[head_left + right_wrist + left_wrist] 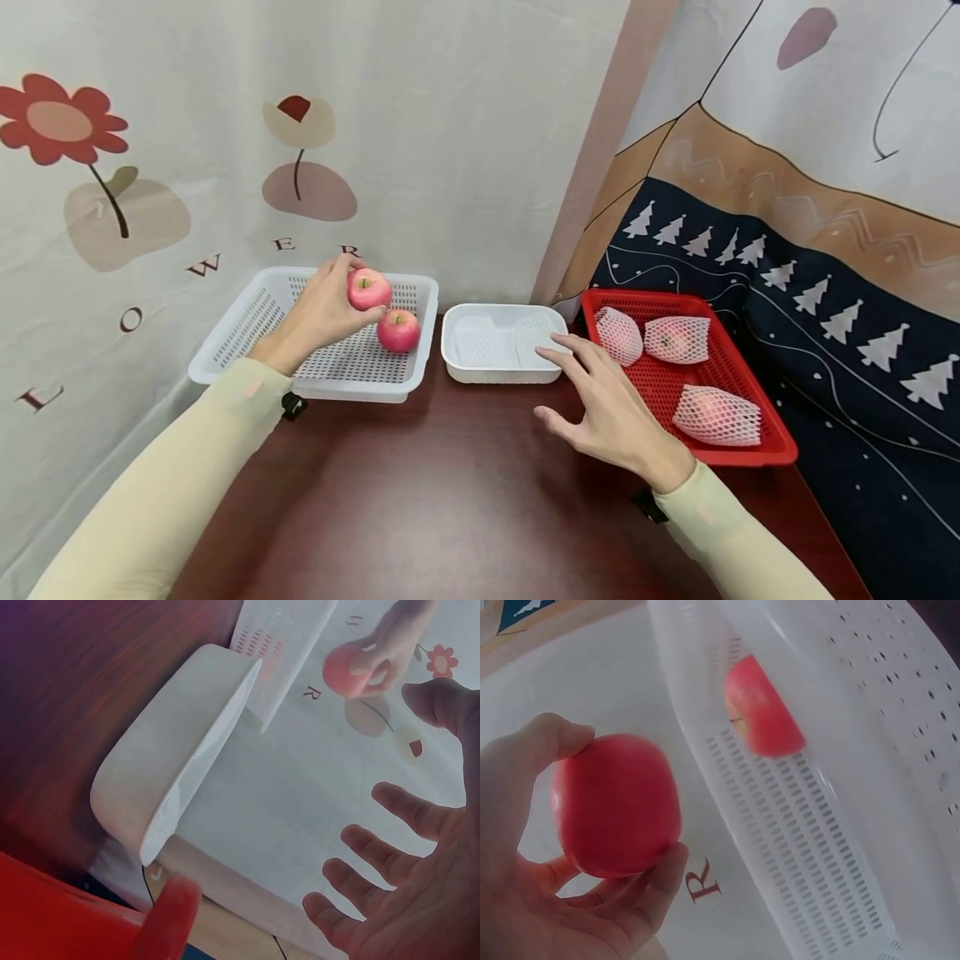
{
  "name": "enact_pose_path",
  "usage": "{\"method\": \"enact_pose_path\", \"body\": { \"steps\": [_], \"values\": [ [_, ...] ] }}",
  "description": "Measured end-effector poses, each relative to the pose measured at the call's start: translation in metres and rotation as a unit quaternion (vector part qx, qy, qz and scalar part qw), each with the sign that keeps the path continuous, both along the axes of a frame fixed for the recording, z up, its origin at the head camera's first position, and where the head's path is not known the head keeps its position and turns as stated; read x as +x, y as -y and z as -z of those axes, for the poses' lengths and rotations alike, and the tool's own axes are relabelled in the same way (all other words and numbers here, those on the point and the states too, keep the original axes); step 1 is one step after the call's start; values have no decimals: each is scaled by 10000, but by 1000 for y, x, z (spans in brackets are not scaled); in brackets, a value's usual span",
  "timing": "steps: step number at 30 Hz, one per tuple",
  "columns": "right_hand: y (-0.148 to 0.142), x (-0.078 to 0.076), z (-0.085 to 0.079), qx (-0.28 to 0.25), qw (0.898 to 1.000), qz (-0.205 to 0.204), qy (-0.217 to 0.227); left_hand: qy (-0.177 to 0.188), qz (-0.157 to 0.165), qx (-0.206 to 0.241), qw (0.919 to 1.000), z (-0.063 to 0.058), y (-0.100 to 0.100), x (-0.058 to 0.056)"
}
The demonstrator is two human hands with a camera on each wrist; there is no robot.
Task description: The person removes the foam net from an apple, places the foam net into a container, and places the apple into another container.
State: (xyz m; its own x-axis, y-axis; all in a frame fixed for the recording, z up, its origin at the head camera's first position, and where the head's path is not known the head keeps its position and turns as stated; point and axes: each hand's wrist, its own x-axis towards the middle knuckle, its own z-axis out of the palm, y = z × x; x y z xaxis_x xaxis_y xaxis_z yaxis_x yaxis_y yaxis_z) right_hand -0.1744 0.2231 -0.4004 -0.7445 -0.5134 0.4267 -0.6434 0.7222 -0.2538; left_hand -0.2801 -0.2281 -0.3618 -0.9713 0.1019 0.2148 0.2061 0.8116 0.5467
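My left hand (pixel 324 310) grips a red apple (pixel 369 288) over the white slotted basket (pixel 315 386); the left wrist view shows thumb and fingers curled round this apple (pixel 619 806). A second apple (pixel 398 331) lies on the basket floor, close by the held one in the head view. Fingers spread and holding nothing, my right hand (pixel 611 408) hovers between the small white tray (pixel 501 377) and the red basket (pixel 780 454). Its fingertips overlap the tray's right rim in the head view, while the right wrist view shows the spread fingers (pixel 349 930) apart from the tray.
Three apples in white foam nets, one of them a netted apple (pixel 716 415) at the front, lie in the red basket. Behind everything hangs a printed curtain (pixel 465 150). The dark red-brown table (pixel 450 492) runs along the front.
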Motion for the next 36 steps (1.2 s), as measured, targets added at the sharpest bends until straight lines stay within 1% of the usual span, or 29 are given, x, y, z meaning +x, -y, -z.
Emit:
{"method": "enact_pose_path", "body": {
  "steps": [3,8,16,24,29,36],
  "values": [
    [-2,0,-1,44,10000,34,4,181,-38,-95,9998,-1,3,-3],
    [-6,1,-1,81,9999,102,33,364,-47,-235,9990,-2,9,-9],
    [-12,1,0,35,9998,194,66,449,61,-448,9980,0,15,-19],
    [-18,-1,1,-33,9998,197,-83,755,73,-698,9947,2,23,-31],
    [-24,-1,1,11,9995,310,29,901,46,-816,9926,4,26,-39],
    [-35,-4,0,-53,9987,495,66,1097,57,-858,9902,4,29,-45]
  ]
}}
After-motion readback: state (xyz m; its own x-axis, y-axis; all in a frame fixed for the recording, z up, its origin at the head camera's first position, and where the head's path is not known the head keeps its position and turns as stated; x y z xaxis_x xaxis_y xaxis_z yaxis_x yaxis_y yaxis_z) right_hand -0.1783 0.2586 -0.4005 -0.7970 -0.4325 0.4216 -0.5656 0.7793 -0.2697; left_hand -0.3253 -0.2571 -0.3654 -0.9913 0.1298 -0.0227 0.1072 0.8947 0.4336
